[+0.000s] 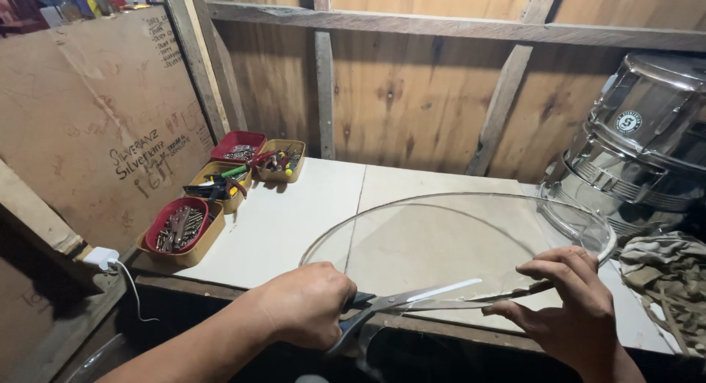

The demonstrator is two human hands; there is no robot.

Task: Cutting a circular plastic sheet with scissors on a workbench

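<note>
While the left hand (305, 306) closes its grip on scissors (412, 302), blades run rightward to the clear plastic disc (456, 240), pinched by the right hand (570, 309).

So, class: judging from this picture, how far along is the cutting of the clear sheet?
Done: the sheet already has a rounded outline. In hand: the left hand works scissors at its near edge while the right hand steadies it. How much edge remains uncut cannot be told.
</note>
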